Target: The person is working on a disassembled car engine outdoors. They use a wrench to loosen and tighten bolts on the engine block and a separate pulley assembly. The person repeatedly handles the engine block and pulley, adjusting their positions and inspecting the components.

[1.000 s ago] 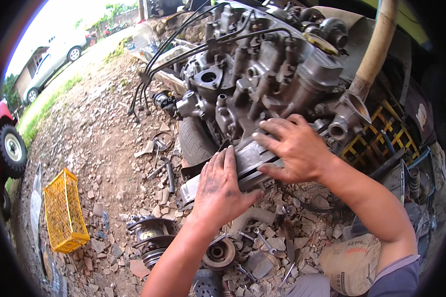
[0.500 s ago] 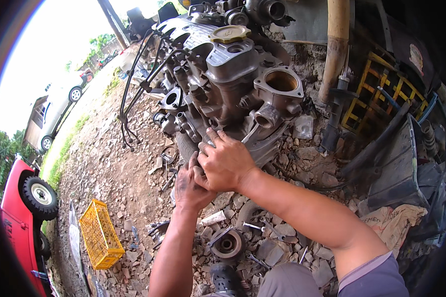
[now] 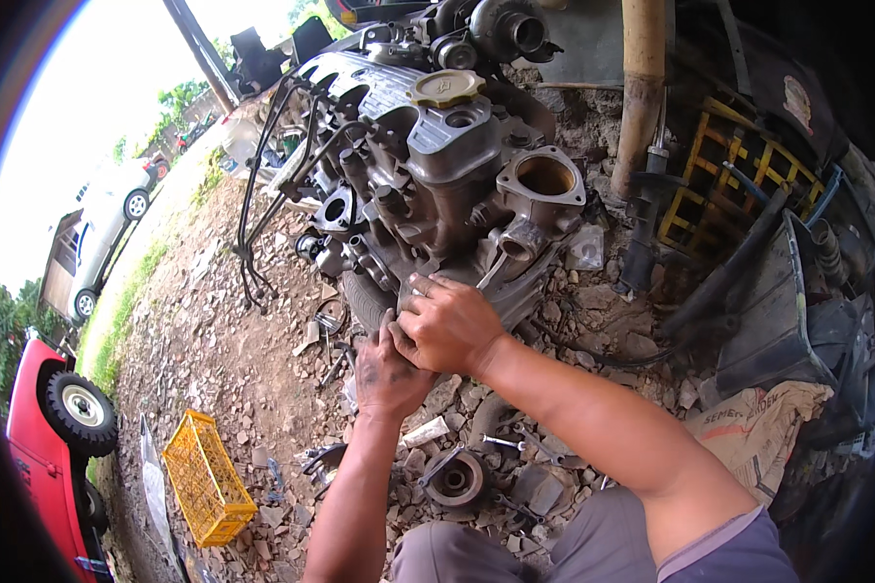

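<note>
The greasy engine [image 3: 428,165] fills the upper middle, with a gold-coloured cap [image 3: 447,87], a round flanged opening [image 3: 544,175] and thin bent pipes [image 3: 253,243]. At its lower front, my right hand [image 3: 447,325] rests with curled fingers against the metal, partly over my left hand [image 3: 389,374]. My left hand's fingers are bent and close beside my right thumb. Whatever the fingers grip is hidden by the hands. An old tyre [image 3: 360,301] shows beneath the engine, just behind my hands.
Rubble ground holds a yellow crate [image 3: 204,476], a pulley [image 3: 452,481] and wrenches [image 3: 506,442]. At right are a bamboo post [image 3: 642,87], a strut [image 3: 637,253], a yellow grating [image 3: 710,194] and a paper sack [image 3: 758,437]. A red vehicle [image 3: 39,408] and silver car [image 3: 102,253] stand left.
My hands have gone from lying spread apart on a flat metal casing to bent and overlapping at the engine's lower front. The view has shifted, showing more of the engine's top and the red vehicle.
</note>
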Available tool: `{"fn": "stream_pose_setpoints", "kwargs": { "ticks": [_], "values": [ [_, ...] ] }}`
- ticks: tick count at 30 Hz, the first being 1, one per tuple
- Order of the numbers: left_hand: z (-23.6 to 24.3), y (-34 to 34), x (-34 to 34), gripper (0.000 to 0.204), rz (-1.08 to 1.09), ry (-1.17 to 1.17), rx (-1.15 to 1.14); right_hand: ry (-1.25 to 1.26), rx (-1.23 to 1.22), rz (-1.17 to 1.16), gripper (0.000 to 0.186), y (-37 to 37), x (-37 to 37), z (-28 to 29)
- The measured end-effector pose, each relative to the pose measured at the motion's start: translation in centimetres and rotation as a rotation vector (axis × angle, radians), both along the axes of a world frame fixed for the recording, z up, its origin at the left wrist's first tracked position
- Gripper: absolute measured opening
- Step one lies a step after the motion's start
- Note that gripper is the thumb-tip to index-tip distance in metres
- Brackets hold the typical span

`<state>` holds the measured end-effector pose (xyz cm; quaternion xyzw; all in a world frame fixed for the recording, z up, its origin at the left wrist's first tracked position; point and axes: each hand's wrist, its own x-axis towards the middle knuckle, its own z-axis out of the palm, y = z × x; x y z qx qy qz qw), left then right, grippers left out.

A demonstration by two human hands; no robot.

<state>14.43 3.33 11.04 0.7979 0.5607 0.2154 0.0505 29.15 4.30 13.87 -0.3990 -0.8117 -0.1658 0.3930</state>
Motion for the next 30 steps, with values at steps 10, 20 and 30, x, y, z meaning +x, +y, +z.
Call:
{"fn": "stream_pose_setpoints", "kwargs": {
  "ticks": [10, 20, 30],
  "values": [
    [-0.4, 0.1, -1.3, 0.081, -0.074, 0.031, 0.073, 0.071, -0.123, -0.043, 0.02, -1.0, -1.2, 0.5],
    [1.2, -1.2, -0.8, 0.095, 0.115, 0.005, -0.057, 0.538, -0.576, 0.1, 0.029, -9.0, 5.8, 2.7],
    [0.5, -1.4, 0.4, 0.096, 0.112, -0.076, -0.056, 0.263, -1.169, -0.581, 0.026, -22.1, 20.8, 2.7]
  ]
}}
